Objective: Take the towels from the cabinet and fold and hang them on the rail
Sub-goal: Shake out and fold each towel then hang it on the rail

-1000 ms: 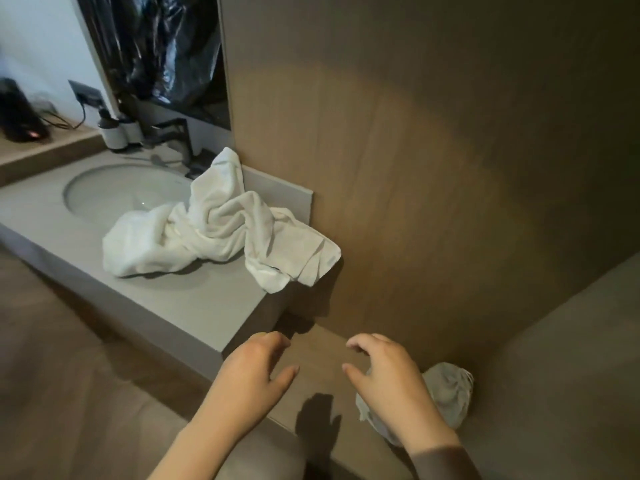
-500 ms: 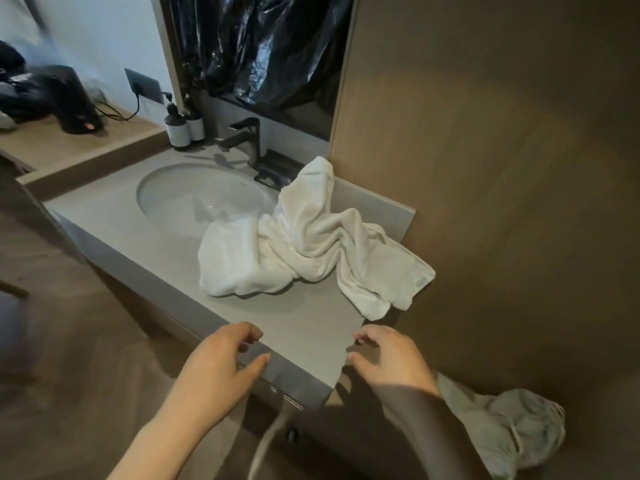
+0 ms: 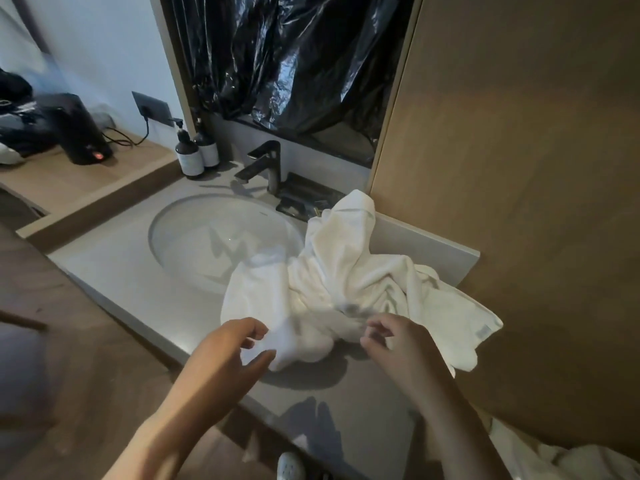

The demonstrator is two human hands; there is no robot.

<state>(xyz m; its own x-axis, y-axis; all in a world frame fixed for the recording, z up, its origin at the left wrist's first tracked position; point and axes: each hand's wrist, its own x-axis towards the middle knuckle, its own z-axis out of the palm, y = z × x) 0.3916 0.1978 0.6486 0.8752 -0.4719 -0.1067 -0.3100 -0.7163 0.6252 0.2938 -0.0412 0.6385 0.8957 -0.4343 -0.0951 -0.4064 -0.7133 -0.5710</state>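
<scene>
A crumpled white towel [image 3: 346, 278] lies heaped on the grey vanity counter [image 3: 121, 265], to the right of the sink basin; one corner hangs over the counter's right end. My left hand [image 3: 225, 355] is at the heap's near left edge, thumb and fingers spread around a fold of the towel without closing on it. Hovering at the heap's near right side, my right hand [image 3: 394, 344] has loosely curled fingers that hold nothing. A second pale towel [image 3: 561, 460] lies bunched low at the bottom right. No rail is in view.
The oval sink basin [image 3: 214, 237] and a dark faucet [image 3: 266, 164] are behind the heap. Two pump bottles [image 3: 188, 157] stand at the back left. A black kettle [image 3: 79, 129] sits on a wooden shelf. A wooden panel wall [image 3: 519, 202] rises on the right.
The view has swung up from the low shelf to the counter. Both hands have risen from below the counter's edge and reached forward to the near side of the white towel.
</scene>
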